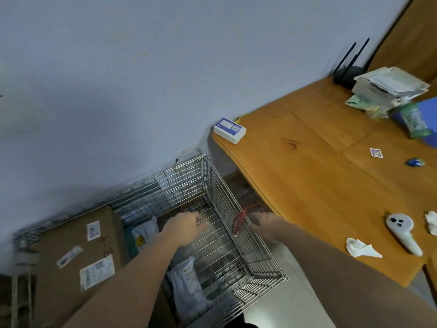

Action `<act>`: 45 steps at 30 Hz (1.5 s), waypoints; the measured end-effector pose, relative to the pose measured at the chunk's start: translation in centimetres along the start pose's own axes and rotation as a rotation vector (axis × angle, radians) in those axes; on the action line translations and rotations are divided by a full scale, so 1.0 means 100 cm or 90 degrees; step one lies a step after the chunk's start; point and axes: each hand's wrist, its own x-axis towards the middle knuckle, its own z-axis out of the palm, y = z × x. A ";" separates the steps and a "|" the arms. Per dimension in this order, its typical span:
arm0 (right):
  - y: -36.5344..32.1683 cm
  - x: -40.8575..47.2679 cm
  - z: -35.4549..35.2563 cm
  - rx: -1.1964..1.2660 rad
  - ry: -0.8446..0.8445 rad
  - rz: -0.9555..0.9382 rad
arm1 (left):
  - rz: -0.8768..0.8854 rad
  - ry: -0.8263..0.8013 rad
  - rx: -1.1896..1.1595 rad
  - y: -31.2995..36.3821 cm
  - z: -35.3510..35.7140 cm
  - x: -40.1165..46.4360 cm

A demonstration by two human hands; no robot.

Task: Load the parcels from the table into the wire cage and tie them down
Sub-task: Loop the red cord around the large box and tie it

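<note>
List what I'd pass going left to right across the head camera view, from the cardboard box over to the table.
Cardboard box → left hand inside the wire cage → red tag on the cage's side wall → right hand outside that wall → wooden table → white handheld device.

My wooden surface (319, 185) carries a white box (229, 130) at its far corner, a router (346, 75), stacked papers (390, 87), a green packet (416, 120), a sticker (376, 153), crumpled tissues (361, 247) and a white gadget (403, 233). The cage (250, 235) stands on the floor (293, 301) beside it.
</note>
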 end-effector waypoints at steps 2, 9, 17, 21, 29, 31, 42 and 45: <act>0.007 0.021 0.001 0.014 -0.006 -0.008 | -0.013 -0.016 -0.015 0.004 0.011 0.017; 0.023 0.097 0.018 0.142 -0.070 -0.015 | -0.036 -0.090 -0.040 0.033 0.043 0.065; 0.017 0.141 0.056 0.388 -0.050 0.058 | -0.059 -0.113 -0.123 0.016 0.084 0.055; 0.018 0.133 0.069 0.499 0.054 0.143 | -0.066 -0.143 -0.129 0.003 0.103 0.041; -0.022 0.056 0.063 0.580 0.327 0.050 | -0.078 -0.107 -0.183 -0.004 0.113 0.005; -0.028 0.031 0.071 0.572 0.306 0.015 | -0.080 -0.066 -0.178 0.003 0.108 -0.005; -0.037 -0.028 0.060 0.799 0.194 -0.078 | 0.007 0.071 -0.238 0.033 0.127 -0.041; -0.049 -0.050 0.049 0.669 0.193 -0.185 | 0.075 0.161 -0.314 0.046 0.117 -0.042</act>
